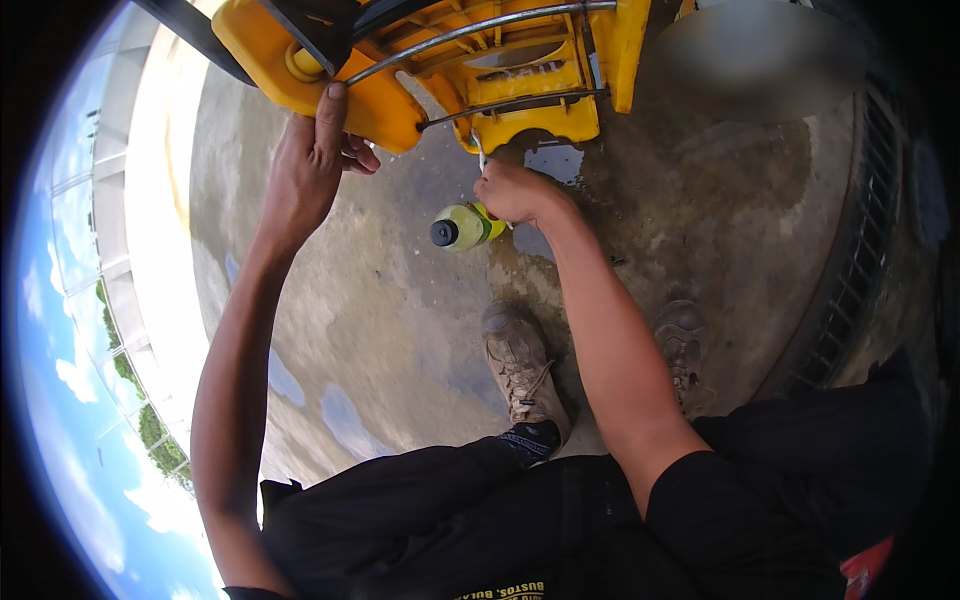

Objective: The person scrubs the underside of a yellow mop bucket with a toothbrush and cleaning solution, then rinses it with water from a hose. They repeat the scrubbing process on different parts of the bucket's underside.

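Note:
A yellow plastic frame (490, 70) with ribs and curved metal rods fills the top of the view. My left hand (318, 150) grips its lower left edge, thumb pressed on the yellow plastic and fingers curled below. Just under the frame's scalloped lower lip, my right hand (515, 192) is closed around a thin white stick-like thing (482, 155). Its upper end reaches up to the frame; its kind is hidden by my fingers. Beneath the right hand is a bottle (465, 228) of yellow-green liquid with a dark cap, partly covered by that hand.
Wet patches mark the concrete floor (400, 290). My shoes (520, 360) stand below the bottle. A dark drain grate (865, 230) curves along the right, and a round blurred shape (760, 60) sits at the upper right. Bright open sky shows at left.

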A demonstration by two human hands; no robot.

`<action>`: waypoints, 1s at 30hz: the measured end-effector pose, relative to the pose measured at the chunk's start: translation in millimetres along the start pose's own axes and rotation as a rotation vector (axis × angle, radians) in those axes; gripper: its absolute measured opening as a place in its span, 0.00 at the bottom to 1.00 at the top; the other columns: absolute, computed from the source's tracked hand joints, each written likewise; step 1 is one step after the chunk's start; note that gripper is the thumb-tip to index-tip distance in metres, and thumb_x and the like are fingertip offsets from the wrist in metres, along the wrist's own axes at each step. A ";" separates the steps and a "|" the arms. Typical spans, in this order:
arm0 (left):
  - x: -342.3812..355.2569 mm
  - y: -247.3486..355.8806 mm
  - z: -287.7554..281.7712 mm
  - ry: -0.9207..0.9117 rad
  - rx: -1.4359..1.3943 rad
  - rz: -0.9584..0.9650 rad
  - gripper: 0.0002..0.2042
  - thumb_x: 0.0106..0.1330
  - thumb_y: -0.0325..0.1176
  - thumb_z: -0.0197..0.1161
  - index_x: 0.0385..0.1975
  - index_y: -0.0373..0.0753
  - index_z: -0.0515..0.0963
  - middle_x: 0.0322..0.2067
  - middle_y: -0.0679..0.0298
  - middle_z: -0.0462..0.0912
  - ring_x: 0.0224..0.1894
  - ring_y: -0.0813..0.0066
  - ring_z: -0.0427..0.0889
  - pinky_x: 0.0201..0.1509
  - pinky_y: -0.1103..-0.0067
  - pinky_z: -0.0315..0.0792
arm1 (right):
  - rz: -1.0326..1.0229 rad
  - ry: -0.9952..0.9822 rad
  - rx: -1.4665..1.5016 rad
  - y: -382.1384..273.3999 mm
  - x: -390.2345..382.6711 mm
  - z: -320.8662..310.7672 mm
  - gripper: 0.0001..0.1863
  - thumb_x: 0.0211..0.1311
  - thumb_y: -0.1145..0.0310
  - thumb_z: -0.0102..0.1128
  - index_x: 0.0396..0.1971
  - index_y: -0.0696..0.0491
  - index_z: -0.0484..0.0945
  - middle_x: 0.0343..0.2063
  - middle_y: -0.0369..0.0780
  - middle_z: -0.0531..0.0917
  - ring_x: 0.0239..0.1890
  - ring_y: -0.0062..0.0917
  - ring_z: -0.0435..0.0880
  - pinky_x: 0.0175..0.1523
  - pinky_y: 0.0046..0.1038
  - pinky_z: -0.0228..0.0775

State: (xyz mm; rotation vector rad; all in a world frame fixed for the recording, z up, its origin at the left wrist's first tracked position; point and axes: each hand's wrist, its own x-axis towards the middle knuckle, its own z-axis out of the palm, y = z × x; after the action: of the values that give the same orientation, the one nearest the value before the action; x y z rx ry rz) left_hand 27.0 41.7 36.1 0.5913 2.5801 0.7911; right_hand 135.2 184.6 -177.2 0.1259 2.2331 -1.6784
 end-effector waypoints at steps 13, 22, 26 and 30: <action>0.8 -2.0 -0.2 -0.025 0.003 0.009 0.37 0.84 0.65 0.38 0.58 0.30 0.72 0.34 0.51 0.85 0.36 0.68 0.90 0.46 0.71 0.87 | -0.039 0.006 0.020 6.8 -0.2 0.5 0.19 0.73 0.65 0.51 0.32 0.67 0.80 0.24 0.49 0.82 0.27 0.34 0.80 0.40 0.41 0.72; 0.2 3.5 0.0 -0.012 0.016 0.022 0.38 0.83 0.66 0.37 0.58 0.30 0.72 0.33 0.51 0.85 0.36 0.68 0.90 0.46 0.71 0.87 | -0.125 0.058 -0.171 0.4 10.7 2.2 0.17 0.71 0.67 0.50 0.25 0.64 0.76 0.25 0.47 0.81 0.27 0.34 0.78 0.39 0.40 0.71; -5.9 -10.8 -1.9 0.027 0.002 -0.018 0.38 0.83 0.66 0.37 0.58 0.29 0.71 0.33 0.51 0.85 0.36 0.68 0.90 0.46 0.71 0.87 | -0.086 0.005 0.025 -8.2 7.6 13.3 0.17 0.72 0.66 0.51 0.32 0.65 0.81 0.29 0.51 0.85 0.34 0.40 0.85 0.44 0.41 0.74; 0.0 -0.6 -4.5 -0.021 0.010 -0.010 0.37 0.83 0.66 0.37 0.59 0.29 0.70 0.34 0.51 0.85 0.35 0.68 0.90 0.46 0.71 0.86 | 0.113 0.054 0.043 -19.1 -0.1 2.2 0.17 0.73 0.66 0.52 0.38 0.64 0.84 0.31 0.51 0.87 0.38 0.40 0.88 0.46 0.39 0.75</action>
State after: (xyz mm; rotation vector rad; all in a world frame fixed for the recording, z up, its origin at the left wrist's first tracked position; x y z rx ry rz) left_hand 24.7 39.3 39.2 0.5860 2.5671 0.7652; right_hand 130.7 176.9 -160.2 0.3053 2.1855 -1.6822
